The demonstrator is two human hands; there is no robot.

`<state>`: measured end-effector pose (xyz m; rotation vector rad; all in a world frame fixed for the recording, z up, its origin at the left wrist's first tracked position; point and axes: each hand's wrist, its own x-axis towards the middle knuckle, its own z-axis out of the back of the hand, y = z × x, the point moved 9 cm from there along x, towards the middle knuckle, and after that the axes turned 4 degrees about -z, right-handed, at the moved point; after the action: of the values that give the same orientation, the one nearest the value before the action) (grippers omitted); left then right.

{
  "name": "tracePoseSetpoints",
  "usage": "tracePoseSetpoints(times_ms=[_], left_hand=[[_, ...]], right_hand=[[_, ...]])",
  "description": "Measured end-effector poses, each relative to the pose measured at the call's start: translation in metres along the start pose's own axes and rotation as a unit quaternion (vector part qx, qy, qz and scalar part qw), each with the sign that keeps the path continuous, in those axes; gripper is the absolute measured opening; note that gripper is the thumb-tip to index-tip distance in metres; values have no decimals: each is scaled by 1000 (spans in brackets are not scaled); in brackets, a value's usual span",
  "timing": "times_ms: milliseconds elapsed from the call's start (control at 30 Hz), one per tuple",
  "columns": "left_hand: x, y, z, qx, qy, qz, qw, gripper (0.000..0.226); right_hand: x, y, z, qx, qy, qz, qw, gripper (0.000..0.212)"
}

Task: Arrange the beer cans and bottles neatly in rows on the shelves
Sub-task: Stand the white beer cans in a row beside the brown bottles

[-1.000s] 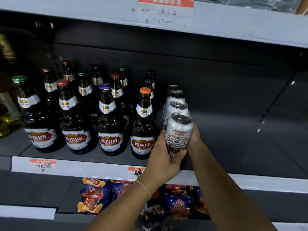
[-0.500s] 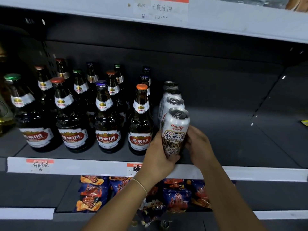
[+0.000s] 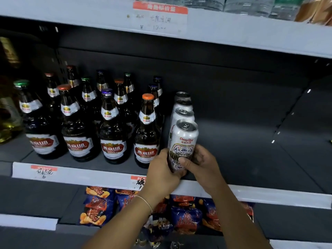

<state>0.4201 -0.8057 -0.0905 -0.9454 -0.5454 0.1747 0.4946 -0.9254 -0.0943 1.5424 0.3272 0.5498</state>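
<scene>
A white beer can (image 3: 184, 139) stands at the front of the dark shelf (image 3: 242, 159), first in a row of several cans (image 3: 182, 114) running back. My left hand (image 3: 161, 171) grips its lower left side. My right hand (image 3: 203, 162) grips its lower right side, thumb across the front. Several brown beer bottles (image 3: 111, 128) with red labels stand in rows to the left of the cans.
The shelf right of the cans is bare. A white price rail (image 3: 71, 174) runs along the shelf front. Snack bags (image 3: 185, 216) lie on the shelf below. An upper shelf edge (image 3: 233, 31) with a price tag hangs above. A yellowish bottle (image 3: 7, 121) stands far left.
My right hand has come from behind the can round to its lower right front. The front can has stayed at the row's head. The view has shifted slightly.
</scene>
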Motion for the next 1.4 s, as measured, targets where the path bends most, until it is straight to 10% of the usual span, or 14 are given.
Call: tracePoseSetpoints(times_ms=[1400], left_hand=[[2,-8,22,104,45,-73,991,27]], right_hand=[[-13,15,-4,-90,-51,39,994,53]])
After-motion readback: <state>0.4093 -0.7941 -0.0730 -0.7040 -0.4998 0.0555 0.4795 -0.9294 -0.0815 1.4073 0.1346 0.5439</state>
